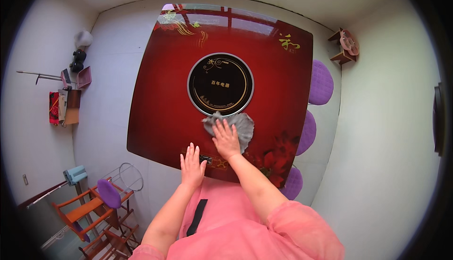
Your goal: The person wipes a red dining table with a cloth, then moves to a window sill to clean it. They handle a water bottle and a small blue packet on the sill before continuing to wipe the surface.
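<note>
In front of me is a glossy red table (161, 93) with floral decoration and a round black cooktop (220, 83) ringed in silver, set into its middle. My right hand (226, 139) lies flat on a crumpled grey cloth (244, 127), its fingers spread over it. The cloth rests on the tabletop and touches the cooktop's near rim. To the left, my left hand (193, 166) is at the table's near edge, palm down and holding nothing. It partly covers a control panel (208, 160) there.
Purple-cushioned stools (321, 82) line the table's right side. At lower left are wooden stacked chairs (85, 208), a wire-framed stool (131, 177) and a blue mop head (75, 175). A dustpan (84, 77) stands by the left wall, a small wooden stand (343, 56) at far right.
</note>
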### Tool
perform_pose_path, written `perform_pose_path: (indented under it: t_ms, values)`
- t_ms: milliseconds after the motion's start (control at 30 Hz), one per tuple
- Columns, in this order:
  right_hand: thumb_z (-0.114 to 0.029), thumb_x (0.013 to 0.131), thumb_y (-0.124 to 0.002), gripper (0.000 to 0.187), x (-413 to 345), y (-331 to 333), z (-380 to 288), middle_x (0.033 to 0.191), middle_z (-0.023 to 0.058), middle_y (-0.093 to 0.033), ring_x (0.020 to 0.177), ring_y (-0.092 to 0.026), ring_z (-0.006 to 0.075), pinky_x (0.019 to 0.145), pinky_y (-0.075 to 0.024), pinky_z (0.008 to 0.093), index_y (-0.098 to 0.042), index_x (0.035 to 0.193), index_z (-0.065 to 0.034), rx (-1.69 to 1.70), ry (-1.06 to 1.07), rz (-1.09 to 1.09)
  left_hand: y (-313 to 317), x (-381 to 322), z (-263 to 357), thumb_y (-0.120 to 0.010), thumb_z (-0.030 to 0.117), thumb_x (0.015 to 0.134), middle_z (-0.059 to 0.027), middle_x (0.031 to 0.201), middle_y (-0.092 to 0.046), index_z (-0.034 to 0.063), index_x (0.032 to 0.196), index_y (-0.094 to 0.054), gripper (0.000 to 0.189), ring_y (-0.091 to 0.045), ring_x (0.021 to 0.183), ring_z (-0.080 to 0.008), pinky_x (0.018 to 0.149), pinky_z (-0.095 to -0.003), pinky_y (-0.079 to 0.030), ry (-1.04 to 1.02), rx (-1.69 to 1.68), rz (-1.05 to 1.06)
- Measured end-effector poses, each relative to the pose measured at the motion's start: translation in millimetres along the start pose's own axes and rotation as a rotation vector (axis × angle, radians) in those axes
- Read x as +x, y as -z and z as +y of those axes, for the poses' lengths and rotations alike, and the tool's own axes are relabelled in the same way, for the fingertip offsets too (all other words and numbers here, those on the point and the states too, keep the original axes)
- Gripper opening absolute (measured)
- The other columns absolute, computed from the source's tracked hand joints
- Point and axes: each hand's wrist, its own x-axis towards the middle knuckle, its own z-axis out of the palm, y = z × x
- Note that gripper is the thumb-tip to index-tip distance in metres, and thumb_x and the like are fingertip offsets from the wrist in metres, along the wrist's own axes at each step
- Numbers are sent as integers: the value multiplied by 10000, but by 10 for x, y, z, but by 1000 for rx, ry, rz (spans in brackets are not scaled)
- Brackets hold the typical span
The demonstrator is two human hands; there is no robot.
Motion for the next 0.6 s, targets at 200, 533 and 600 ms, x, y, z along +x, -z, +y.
perform_pose_path:
  t_ms: [200, 533, 600]
  values:
    - [-275, 852, -618, 480, -912, -155, -166, 1484, -5, -397, 1399, -304, 220, 1129, -208, 483, -530, 1320, -212, 1, 133, 8, 110, -123, -330, -534, 327, 945, -141, 1559, -215, 38, 1446, -326, 616, -234, 1433, -284, 1152, -514, -166, -93, 0, -8]
    - [-179, 963, -456, 340, -2491, -324, 514, 1339, 162, -533, 1223, -502, 344, 1002, -399, 485, -548, 1285, -121, 520, -1173, 649, 479, 56, -407, -547, 319, 941, -170, 1528, -280, 40, 1384, -431, 536, -303, 1398, -298, 1120, -503, -261, -435, 111, -73]
    - [-221, 992, -426, 329, -2693, 13, 551, 1286, 165, -570, 1156, -550, 343, 986, -421, 488, -535, 1271, -86, 1301, -1326, 1099, 531, 13, -258, -548, 305, 941, -190, 1521, -285, 32, 1368, -448, 517, -328, 1381, -318, 1105, -518, -279, -503, 93, -106]
